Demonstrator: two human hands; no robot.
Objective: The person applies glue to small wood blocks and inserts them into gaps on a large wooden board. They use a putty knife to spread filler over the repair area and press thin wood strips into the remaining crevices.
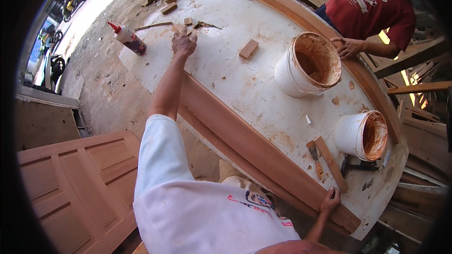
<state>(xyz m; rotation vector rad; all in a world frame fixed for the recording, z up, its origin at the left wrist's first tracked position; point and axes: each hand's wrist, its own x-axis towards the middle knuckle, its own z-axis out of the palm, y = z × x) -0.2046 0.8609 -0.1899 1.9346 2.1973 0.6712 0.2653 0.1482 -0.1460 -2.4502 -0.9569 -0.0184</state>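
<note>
A long reddish-brown wooden board [245, 134] with a moulded edge lies along the near side of the white worktable [226, 51]. My left hand [184, 43] reaches past its far left end, fingers bent onto a small wood block [178, 28]. Another small block [188, 20] and a dark splintered strip [206, 25] lie just beyond. At the board's right end, my right hand [331, 199] grips its edge with curled fingers. Near that hand are a narrow wood strip [330, 163], a putty knife [314, 157] and a dark hammer [359, 165].
A red-capped glue bottle [128, 40] stands left of my left hand. Two putty-smeared white buckets [292, 73], [351, 134] stand on the table's right. Across it, a person in a red shirt [372, 4] rests a hand on another long board [362, 82]. A panelled door [80, 188] lies lower left.
</note>
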